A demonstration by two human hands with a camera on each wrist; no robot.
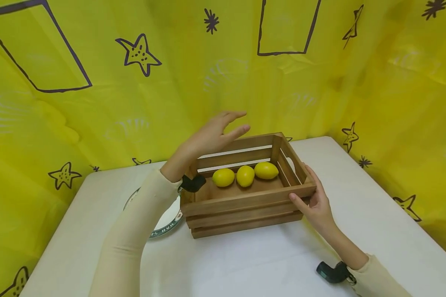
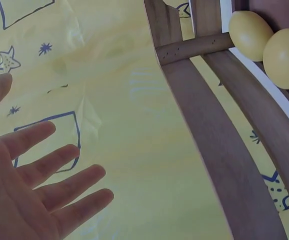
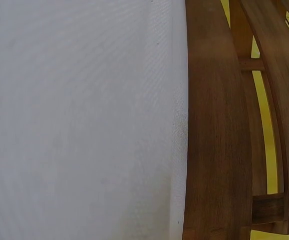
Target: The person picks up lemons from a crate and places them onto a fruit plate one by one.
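Wooden crate (image 1: 245,206), three lemons (image 1: 245,175) inside, on white table (image 1: 267,264).
Right grip (image 1: 316,204) clasps crate's near right corner; left grip (image 1: 212,136) open-fingered above its far left corner; plate (image 1: 167,222) left of crate, partly hidden by sleeve.

Matt brown wooden slats of the crate (image 1: 245,204), smooth lemons (image 1: 245,175), white cloth-covered table (image 1: 245,264), crinkled glossy yellow backdrop (image 1: 193,82).
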